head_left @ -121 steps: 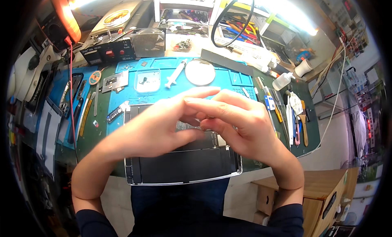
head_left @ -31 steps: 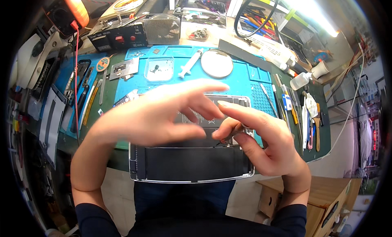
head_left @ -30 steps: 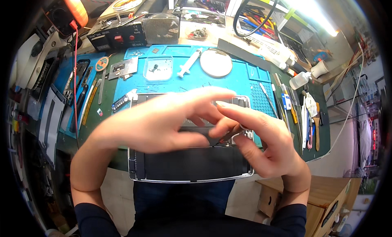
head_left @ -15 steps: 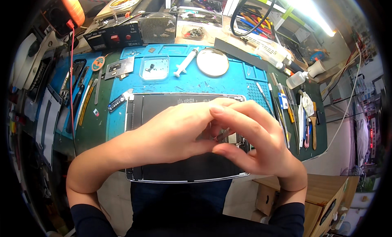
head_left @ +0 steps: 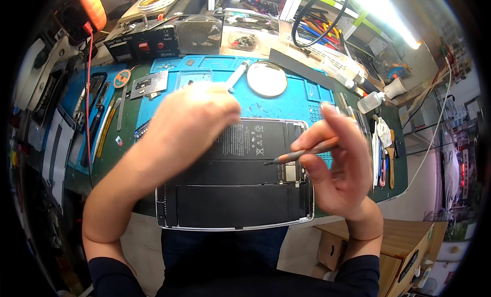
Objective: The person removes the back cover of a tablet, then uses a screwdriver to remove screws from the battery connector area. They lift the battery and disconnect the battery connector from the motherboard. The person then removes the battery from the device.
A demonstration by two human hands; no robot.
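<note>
An opened tablet point(head_left: 225, 207) lies before me, its black battery cells and a small metal-shielded board showing at the right. My right hand point(head_left: 340, 166) is above the tablet's right edge and grips a slim screwdriver point(head_left: 302, 154), its dark tip pointing left over the cells. My left hand point(head_left: 192, 115) hovers over the tablet's far left part, near a small clear plastic tray point(head_left: 194, 76). Its fingers are curled together and blurred; whatever they may hold is hidden. The left hand covers part of the tray and of the tablet.
Under the tablet's far side is a blue work mat point(head_left: 220, 105). On it are a syringe point(head_left: 238, 76) and a round white-topped dish point(head_left: 267, 78). Tweezers and brushes point(head_left: 391, 159) lie at the right, beside a squeeze bottle point(head_left: 371, 101). A solder spool point(head_left: 121, 78) sits at the left.
My hands were together over the tablet and have parted. The left moved up and left toward the clear tray; the right shifted slightly right, with the screwdriver now plainly showing.
</note>
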